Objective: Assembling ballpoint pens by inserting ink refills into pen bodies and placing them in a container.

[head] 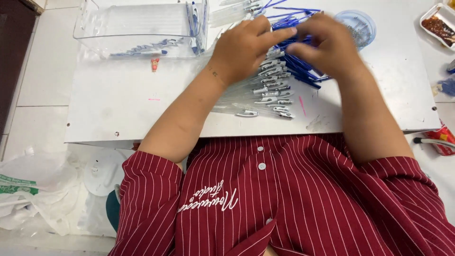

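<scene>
On the white board (118,109) seen from the head camera, the left hand (244,50) and right hand (327,45) meet at about twelve o'clock, fingers curled and fingertips pinched together over a heap of blue pen refills (303,66); what they pinch is blurred, so I cannot tell it. Just below the hands, toward six o'clock, clear pen barrels (270,92) lie in a fanned row. At ten o'clock stands a clear plastic bin (137,28), at one o'clock a small blue lid (362,23). At eight o'clock, off the board, lies a white plastic bag (33,189)
</scene>
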